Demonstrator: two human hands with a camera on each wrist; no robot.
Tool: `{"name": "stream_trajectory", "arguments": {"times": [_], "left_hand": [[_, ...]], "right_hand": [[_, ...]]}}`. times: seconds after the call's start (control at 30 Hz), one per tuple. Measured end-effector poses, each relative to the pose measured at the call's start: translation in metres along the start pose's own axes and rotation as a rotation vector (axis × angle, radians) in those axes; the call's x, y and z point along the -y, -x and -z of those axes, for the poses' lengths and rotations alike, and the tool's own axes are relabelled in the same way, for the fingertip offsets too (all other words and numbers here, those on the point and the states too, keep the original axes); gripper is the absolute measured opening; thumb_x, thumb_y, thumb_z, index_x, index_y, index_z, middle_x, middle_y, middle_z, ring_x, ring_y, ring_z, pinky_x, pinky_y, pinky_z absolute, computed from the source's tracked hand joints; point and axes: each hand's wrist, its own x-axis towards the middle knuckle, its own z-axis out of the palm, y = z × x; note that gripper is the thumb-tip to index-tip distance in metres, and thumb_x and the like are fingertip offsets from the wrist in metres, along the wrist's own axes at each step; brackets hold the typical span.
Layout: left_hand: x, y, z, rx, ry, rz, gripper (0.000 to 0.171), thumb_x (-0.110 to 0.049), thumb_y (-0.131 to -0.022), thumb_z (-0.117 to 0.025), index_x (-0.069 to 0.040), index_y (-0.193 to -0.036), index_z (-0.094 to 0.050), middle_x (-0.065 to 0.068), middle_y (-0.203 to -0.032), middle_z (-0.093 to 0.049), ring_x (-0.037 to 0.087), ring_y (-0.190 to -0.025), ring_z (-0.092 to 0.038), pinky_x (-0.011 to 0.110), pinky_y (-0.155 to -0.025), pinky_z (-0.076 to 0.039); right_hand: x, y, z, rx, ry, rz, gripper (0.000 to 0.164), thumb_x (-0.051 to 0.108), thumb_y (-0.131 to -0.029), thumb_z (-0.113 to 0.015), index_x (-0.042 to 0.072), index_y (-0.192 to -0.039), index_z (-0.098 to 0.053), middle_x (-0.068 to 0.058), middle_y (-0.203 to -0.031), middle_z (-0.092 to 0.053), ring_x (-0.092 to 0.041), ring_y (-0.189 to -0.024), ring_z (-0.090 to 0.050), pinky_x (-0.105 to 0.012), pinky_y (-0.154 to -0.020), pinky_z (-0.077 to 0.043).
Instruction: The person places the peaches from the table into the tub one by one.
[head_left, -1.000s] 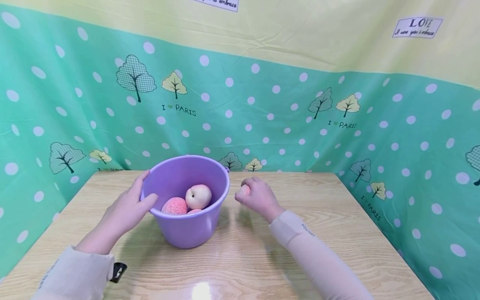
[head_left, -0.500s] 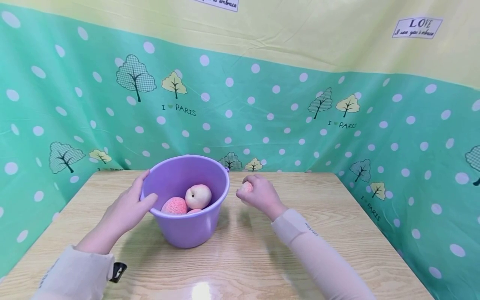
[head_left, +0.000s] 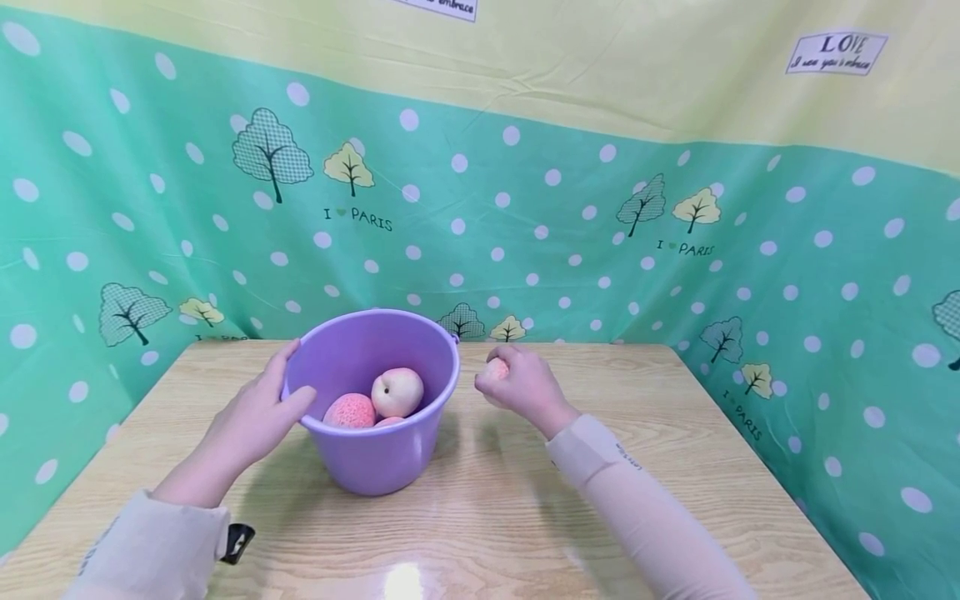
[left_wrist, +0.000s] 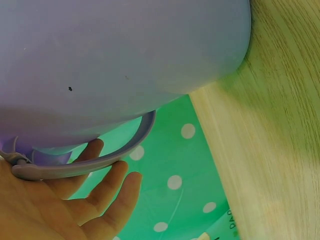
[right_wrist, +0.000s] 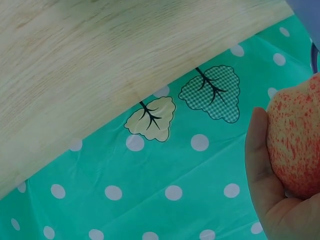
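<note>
A purple bucket (head_left: 375, 458) stands on the table, its mouth tilted towards me. My left hand (head_left: 251, 417) holds its left rim, thumb over the near edge. In the left wrist view the bucket's handle (left_wrist: 100, 164) crosses that hand's fingers. Inside the bucket lie a pale peach (head_left: 397, 392), a pink speckled peach (head_left: 351, 411) and part of a third peach (head_left: 390, 422), mostly hidden by the rim. Right of the bucket, my right hand (head_left: 528, 392) grips another peach (right_wrist: 297, 140), red-flecked over cream, apart from the bucket and above the table.
The wood-grain table (head_left: 645, 467) ends at a green dotted cloth (head_left: 555, 242) that hangs behind it and along both sides. A black strap end (head_left: 237, 543) sticks out from the left sleeve.
My right hand has drifted slightly to the right with the peach, which has turned a little in its grip. Left hand and bucket stay where they were.
</note>
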Motion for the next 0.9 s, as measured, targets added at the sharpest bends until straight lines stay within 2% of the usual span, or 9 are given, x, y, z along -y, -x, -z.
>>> {"name": "stream_trajectory", "arguments": {"times": [0.23,0.53,0.7,0.9], "left_hand": [[0.0,0.001,0.0,-0.001,0.0,0.001,0.079,-0.038,-0.1,-0.042,-0.007,-0.16,0.0,0.033,-0.157,-0.026,0.056,-0.135,-0.038,0.073,-0.095,-0.039],[-0.001,0.0,0.0,0.002,0.0,0.002,0.079,-0.039,-0.101,-0.041,-0.007,-0.16,0.0,0.033,-0.157,-0.026,0.056,-0.135,-0.038,0.074,-0.095,-0.039],[-0.001,0.0,0.0,0.001,-0.002,0.002,0.078,-0.039,-0.101,-0.041,-0.007,-0.16,-0.001,0.033,-0.156,-0.026,0.056,-0.135,-0.038,0.074,-0.095,-0.039],[0.0,0.0,0.0,0.0,-0.005,0.001,0.079,-0.039,-0.101,-0.041,-0.007,-0.16,0.0,0.033,-0.156,-0.026,0.056,-0.135,-0.037,0.074,-0.096,-0.038]], "right_hand": [[0.001,-0.002,0.004,-0.025,0.009,0.01,0.041,0.038,-0.074,-0.066,0.015,-0.107,-0.069,-0.004,-0.102,-0.068,-0.022,-0.086,-0.059,-0.031,-0.067,-0.048],[0.003,-0.003,0.009,-0.047,-0.014,0.031,0.044,0.036,-0.074,-0.065,0.013,-0.11,-0.071,-0.006,-0.119,-0.068,-0.023,-0.096,-0.061,-0.034,-0.075,-0.05],[0.005,-0.003,0.011,-0.045,-0.021,0.033,0.043,0.036,-0.073,-0.066,0.014,-0.11,-0.071,-0.005,-0.118,-0.068,-0.022,-0.094,-0.06,-0.032,-0.072,-0.049],[0.008,-0.003,0.015,-0.058,-0.019,0.046,0.042,0.035,-0.073,-0.065,0.014,-0.108,-0.071,-0.004,-0.109,-0.069,-0.021,-0.089,-0.059,-0.031,-0.068,-0.048]]}}
